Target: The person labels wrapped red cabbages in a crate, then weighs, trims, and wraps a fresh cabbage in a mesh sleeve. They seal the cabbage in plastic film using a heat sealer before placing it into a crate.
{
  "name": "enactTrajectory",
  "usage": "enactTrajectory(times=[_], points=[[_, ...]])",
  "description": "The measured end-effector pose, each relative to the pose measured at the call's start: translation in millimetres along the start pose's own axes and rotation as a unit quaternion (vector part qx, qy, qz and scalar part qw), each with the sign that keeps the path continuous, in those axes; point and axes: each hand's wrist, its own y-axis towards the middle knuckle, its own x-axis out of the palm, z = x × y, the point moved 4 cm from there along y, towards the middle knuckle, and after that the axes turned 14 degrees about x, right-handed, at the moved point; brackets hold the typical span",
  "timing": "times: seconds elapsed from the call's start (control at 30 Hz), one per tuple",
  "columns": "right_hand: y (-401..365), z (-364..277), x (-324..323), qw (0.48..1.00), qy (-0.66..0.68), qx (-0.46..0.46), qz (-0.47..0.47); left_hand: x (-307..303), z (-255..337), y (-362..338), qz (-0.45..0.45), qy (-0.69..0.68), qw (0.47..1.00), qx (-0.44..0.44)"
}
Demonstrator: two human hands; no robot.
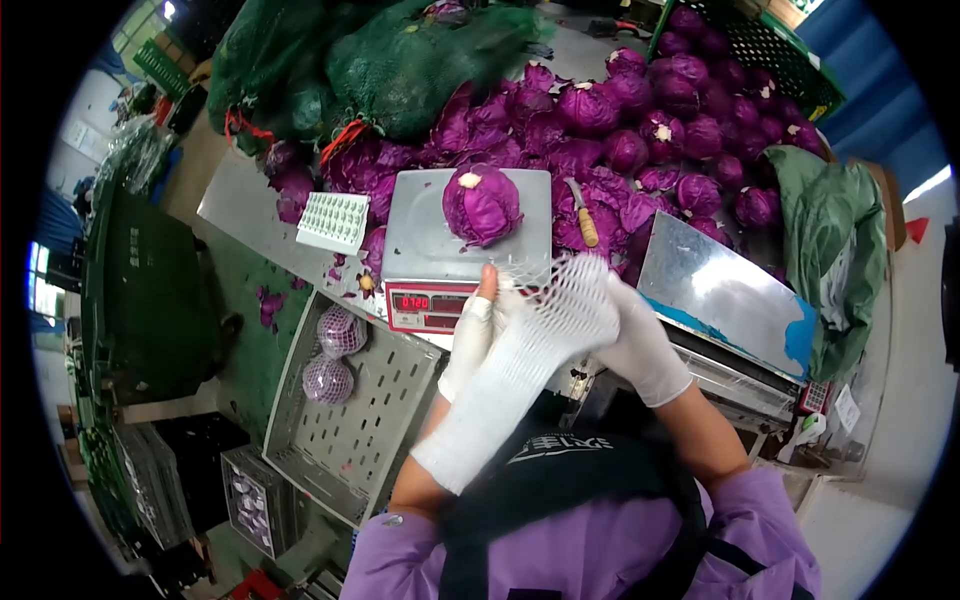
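Note:
A white foam net sleeve [530,350] stretches between my two gloved hands, its mesh mouth spread near the scale. My left hand [472,340], its thumb tip bare, is closed on the sleeve's left side. On the other side my right hand [640,340] grips the mesh edge; its fingers are partly hidden by the net. Just beyond them, a red cabbage [482,205] rests on the metal plate of the digital scale [415,265], whose red display seems to read 0.720. Right of the scale lies a knife [585,220] with a wooden handle, on loose purple leaves.
Red cabbages [665,130] pile up at the back right, beside green mesh sacks [395,75]. A grey crate [385,430] at lower left holds two netted cabbages. A sticker sheet [333,222] lies left of the scale; a metal-topped box [725,290] stands right.

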Motion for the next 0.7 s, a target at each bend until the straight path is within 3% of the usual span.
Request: enactTrajectory(times=[0.07,0.1,0.13,0.17,0.2,0.23,0.27,0.3,0.33,0.4,0.47,0.53,0.6,0.63,0.67,0.7], points=[[4.0,23.5,-4.2,0.990,0.066,0.112,-0.045,6.0,7.1,1.8,-0.050,-0.050,0.997,-0.044],[9.0,34.7,-15.1,0.990,-0.034,0.126,-0.049,4.3,9.7,4.1,-0.054,-0.046,0.996,-0.049],[16.6,32.4,-30.1,0.991,-0.033,0.120,-0.046,2.0,14.3,7.7,-0.096,0.024,0.995,-0.014],[27.3,14.1,-49.7,0.967,-0.250,0.013,0.038,1.7,17.7,9.3,-0.139,0.092,0.986,0.021],[37.1,-5.2,-59.7,0.879,-0.451,-0.093,0.122,19.1,9.2,-4.8,-0.036,0.209,0.974,0.079],[49.8,-18.2,-74.0,0.917,-0.307,-0.073,0.243,14.3,1.6,-3.0,-0.072,0.250,0.962,0.078],[60.6,-25.3,-85.8,0.922,-0.149,-0.050,0.355,5.3,-4.0,0.8,-0.107,0.291,0.948,0.077],[74.2,-34.1,-91.2,0.904,-0.177,-0.111,0.373,2.3,-9.3,4.1,-0.156,0.286,0.944,0.057],[89.5,-38.5,-97.7,0.882,-0.203,-0.171,0.389,-15.8,-9.7,19.3,-0.122,0.446,0.883,0.079],[127.9,-33.6,-95.7,0.896,-0.202,-0.179,0.353,-37.4,21.8,49.7,-0.002,0.663,0.689,0.293],[164.8,-23.2,-90.4,0.899,-0.243,-0.170,0.322,-70.4,72.3,97.0,0.055,0.567,0.708,0.417],[189.2,-13.7,-74.7,0.921,-0.215,-0.135,0.295,-18.5,112.0,99.8,0.135,0.618,0.612,0.474],[217.2,3.1,-71.2,0.959,-0.169,0.030,0.226,4.6,115.5,115.0,-0.034,0.754,0.380,0.535],[242.1,27.0,-78.1,0.989,-0.013,0.054,0.134,0.5,115.2,132.0,-0.013,0.743,0.561,0.364],[220.0,7.1,-54.5,0.981,-0.110,0.010,0.161,27.3,108.1,115.8,-0.065,0.843,0.428,0.318],[198.6,-8.4,-28.1,0.988,-0.095,0.004,0.123,31.5,109.2,110.4,-0.166,0.824,0.389,0.376]])
